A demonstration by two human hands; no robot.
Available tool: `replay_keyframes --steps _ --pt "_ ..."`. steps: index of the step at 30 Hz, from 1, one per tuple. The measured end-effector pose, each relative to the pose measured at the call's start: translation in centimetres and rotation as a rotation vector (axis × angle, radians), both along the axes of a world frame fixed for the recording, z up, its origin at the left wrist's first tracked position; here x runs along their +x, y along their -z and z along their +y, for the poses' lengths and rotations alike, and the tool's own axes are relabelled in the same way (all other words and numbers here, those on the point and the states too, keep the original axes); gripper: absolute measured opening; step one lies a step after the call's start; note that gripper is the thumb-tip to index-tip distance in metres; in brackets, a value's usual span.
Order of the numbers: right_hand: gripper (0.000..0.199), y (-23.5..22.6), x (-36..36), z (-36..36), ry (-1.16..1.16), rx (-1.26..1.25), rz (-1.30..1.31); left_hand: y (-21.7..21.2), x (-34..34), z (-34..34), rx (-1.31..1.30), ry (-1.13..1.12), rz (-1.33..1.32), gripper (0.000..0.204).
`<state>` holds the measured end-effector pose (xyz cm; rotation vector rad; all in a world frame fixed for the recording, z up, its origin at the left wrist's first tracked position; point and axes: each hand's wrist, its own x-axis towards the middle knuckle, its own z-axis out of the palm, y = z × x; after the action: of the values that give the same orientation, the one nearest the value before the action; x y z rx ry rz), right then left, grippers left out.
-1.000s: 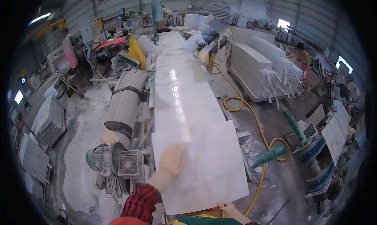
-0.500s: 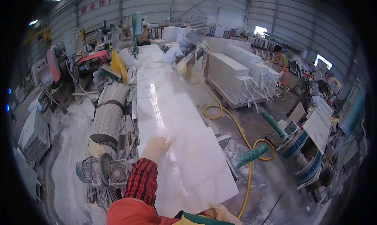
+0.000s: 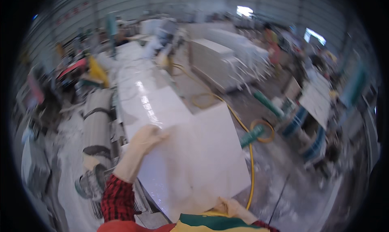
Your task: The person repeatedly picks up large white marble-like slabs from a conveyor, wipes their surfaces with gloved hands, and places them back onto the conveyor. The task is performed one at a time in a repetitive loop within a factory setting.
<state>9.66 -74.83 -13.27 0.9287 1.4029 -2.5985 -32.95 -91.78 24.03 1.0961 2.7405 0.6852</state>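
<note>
A flat, glossy white stone slab (image 3: 212,151) lies at an angle across a long white worktop (image 3: 135,94), its right part jutting past the worktop's right side. My left hand (image 3: 139,143), in a cream glove, is at the slab's left edge with the fingers curled toward it. At the near edge my right hand (image 3: 233,209), also gloved, grips the slab near its right corner. Motion blur softens both hands, and the fingertips under the slab are hidden.
Left of the worktop stand a ribbed grey roll (image 3: 97,122) and a motor (image 3: 91,181). A yellow hose (image 3: 252,171) runs along the floor to the right, past a green cylinder (image 3: 253,135). Farther back are stacked pale stone blocks (image 3: 210,66) and another person (image 3: 272,45).
The slab has turned and shifted right across the worktop, its far edge now slanting up to the right. My left hand has moved left with its edge. The whole view has swung right.
</note>
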Motion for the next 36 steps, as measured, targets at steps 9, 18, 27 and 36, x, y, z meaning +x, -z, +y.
replay_keyframes --steps 9,18,27,36 --pt "0.037 -16.4 6.6 15.0 0.628 0.326 -0.078 -1.8 9.3 12.7 0.387 -0.185 -0.041 0.046" --pt "0.038 -26.0 21.8 38.4 0.927 0.456 -0.052 11.4 20.3 36.7 0.609 0.037 -0.388 0.043" --pt "0.050 -16.7 33.8 48.2 1.243 0.168 -0.305 18.8 34.0 52.3 0.199 -0.022 -0.718 0.045" --pt "0.062 -21.8 34.8 50.9 0.489 1.042 -1.004 19.1 35.3 63.8 -0.125 0.231 -0.516 0.062"
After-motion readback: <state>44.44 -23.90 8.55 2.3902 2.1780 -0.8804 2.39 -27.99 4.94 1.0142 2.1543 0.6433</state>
